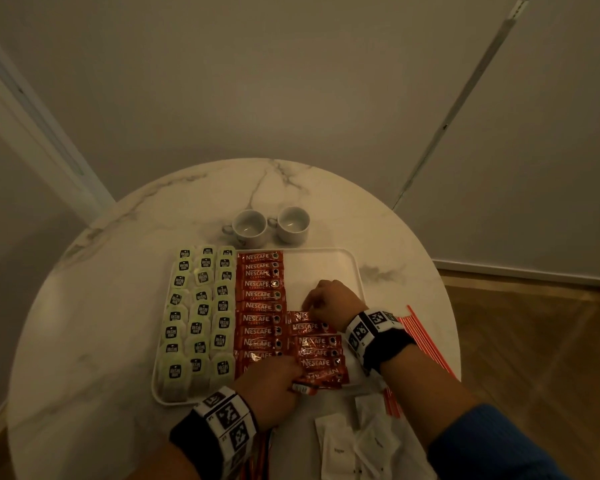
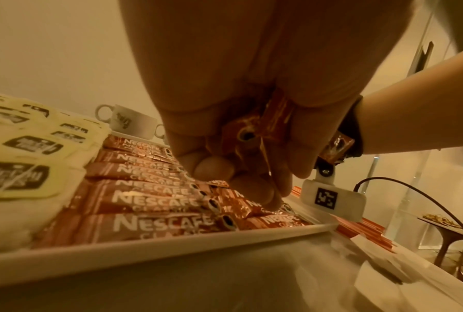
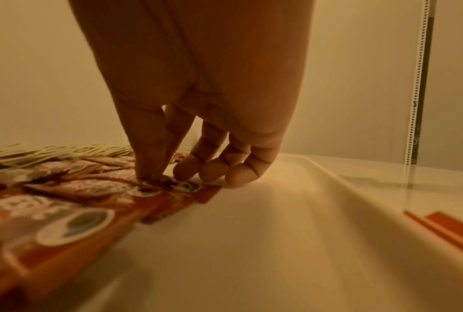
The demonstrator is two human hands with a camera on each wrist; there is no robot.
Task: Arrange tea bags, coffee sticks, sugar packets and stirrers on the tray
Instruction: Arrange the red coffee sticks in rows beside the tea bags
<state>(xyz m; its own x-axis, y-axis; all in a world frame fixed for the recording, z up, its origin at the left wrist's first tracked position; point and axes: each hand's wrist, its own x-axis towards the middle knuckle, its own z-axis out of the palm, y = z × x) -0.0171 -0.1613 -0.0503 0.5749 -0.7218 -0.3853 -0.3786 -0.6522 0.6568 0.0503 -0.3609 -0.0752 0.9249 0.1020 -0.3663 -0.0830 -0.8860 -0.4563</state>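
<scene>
Red coffee sticks [image 1: 258, 306] filled the tray [image 1: 355, 271] beside your fingers in the head view, with pale tea bags [image 1: 198, 313] in rows beyond them to the left. Your right hand [image 1: 329, 299] pressed its fingertips onto the top stick of a second, shorter column; your left hand [image 1: 274, 382] sat at the tray's near edge, curled round a few sticks. Striped stirrers [image 1: 426, 341] lay off the tray beyond your right wrist, white sugar packets [image 1: 340, 452] nearer you, and two cups [image 1: 271, 225] past the tray.

From your left wrist, your left hand [image 2: 241, 126] closed its fingers round a held bundle of sticks [image 2: 251, 130], fingertips [image 2: 267, 196] just above the laid ones.

From your right wrist, your right hand [image 3: 198, 105] pinched narrowly, thumb and forefinger [image 3: 147, 160] on a stick's end [image 3: 171, 185], other fingers loosely bent, touching the tray floor [image 3: 278, 232].
</scene>
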